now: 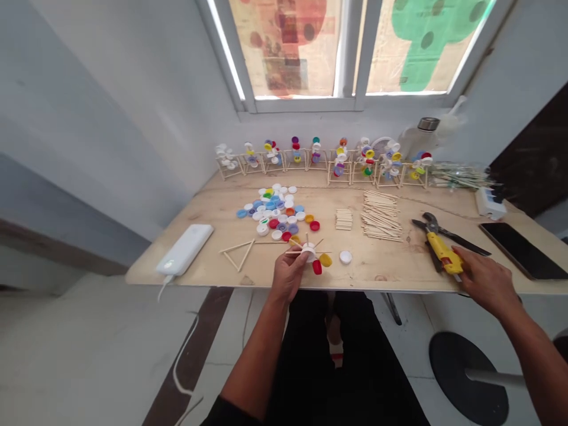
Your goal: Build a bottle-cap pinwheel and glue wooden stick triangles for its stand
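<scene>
My left hand point(289, 272) pinches a small wheel of bottle caps and sticks point(308, 253) above the table's front edge. Thin sticks fan out from its white cap, and a red cap and a yellow cap sit at its lower right. At the right, my right hand point(486, 281) is closed around a yellow glue gun point(444, 255), its nozzle pointing toward a pair of dark-handled pliers point(457, 238). A single white cap point(345, 257) lies just right of the wheel. Left of it is a triangle of sticks point(237, 254) with one longer stick.
Mixed bottle caps point(275, 210) are heaped mid-table. Beside them lie short sticks point(344, 219) and long sticks point(380, 216). Finished stick-and-cap models point(315, 155) line the back wall. A white power bank point(185, 249) sits left, a phone point(528, 249) right, near a white power strip point(490, 203).
</scene>
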A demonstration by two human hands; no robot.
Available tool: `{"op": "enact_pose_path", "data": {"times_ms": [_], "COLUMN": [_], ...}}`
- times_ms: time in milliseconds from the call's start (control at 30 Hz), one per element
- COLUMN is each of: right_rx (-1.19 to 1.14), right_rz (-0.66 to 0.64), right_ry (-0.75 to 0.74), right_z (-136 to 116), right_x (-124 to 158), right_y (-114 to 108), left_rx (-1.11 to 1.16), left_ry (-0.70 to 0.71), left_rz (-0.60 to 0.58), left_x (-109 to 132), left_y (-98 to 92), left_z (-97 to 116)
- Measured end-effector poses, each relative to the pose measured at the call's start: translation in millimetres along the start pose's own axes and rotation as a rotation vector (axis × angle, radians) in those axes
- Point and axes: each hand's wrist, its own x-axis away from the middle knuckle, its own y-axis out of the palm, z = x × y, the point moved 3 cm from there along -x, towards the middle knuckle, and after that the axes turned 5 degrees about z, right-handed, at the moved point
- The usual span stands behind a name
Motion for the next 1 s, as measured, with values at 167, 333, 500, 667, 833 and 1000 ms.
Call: {"op": "enact_pose_path", "data": {"times_ms": [167,333,500,667,833,1000], "right_rx": [-0.043,-0.146,-0.488,-0.944,-1.165,-1.153], "right_rz": [-0.031,0.028,0.024,-0.073,-0.192,-0.172], "right_ry": [-0.110,-0.029,0.308,0.400,0.394,0.148], "right_z": [10.9,10.3,-38.8,-122.9,-182.4,-211.1], "right_x": [-10.2,-11.9,-6.8,5.7,14.4,11.5], "right_y": [8.1,-9.3,-50.4,-65.1,-61.6,-66.3], "left_rx": [0.044,0.063,0.057,0.048,0.049,0.037], "left_ry": [-0.005,0.004,0.017,0.020,0.027,0.022], "left_rz": [-0.003,0.000,-0.012,-0.017,-0.033,-0.038], "left_x": [-2.0,-2.1,-1.6,-0.5,-0.7,-0.4], "left_y": [-0.8,-0.3,0.6,1.2,1.4,0.9], "left_z": [-1.5,-0.5,1.3,2.8,3.6,4.5]}}
